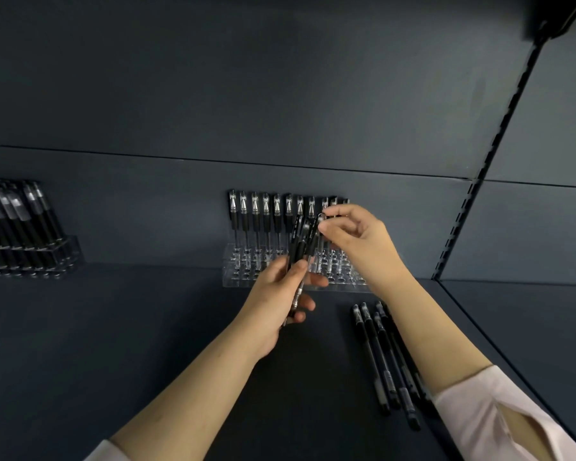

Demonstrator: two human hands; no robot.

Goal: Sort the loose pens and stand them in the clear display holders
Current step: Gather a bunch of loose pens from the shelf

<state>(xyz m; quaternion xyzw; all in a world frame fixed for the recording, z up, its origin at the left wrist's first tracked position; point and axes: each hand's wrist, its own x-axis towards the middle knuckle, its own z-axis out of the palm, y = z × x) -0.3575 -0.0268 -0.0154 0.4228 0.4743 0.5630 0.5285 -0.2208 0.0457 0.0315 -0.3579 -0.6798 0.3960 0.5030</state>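
Left hand: the left hand (277,299) gripped a bundle of pens (298,242), fingers curled round the lower barrels, so the pens stood upright above its thumb.
Right hand: the right hand (358,239) pinched the top of the rightmost pen (317,244) in that bundle between thumb and forefinger; its other fingers were loosely curled.
Clear holder: the clear holder (241,276) stood just behind both hands, against the back panel.
Standing pens: a row of standing pens (266,216) filled its back holes, beyond the left hand's fingertips.
Loose pens: the loose pens (378,356) lay on the shelf (113,327) beside and under the right forearm.
Second holder: a second holder (65,251), full of pens, stood well to the left of the left hand.
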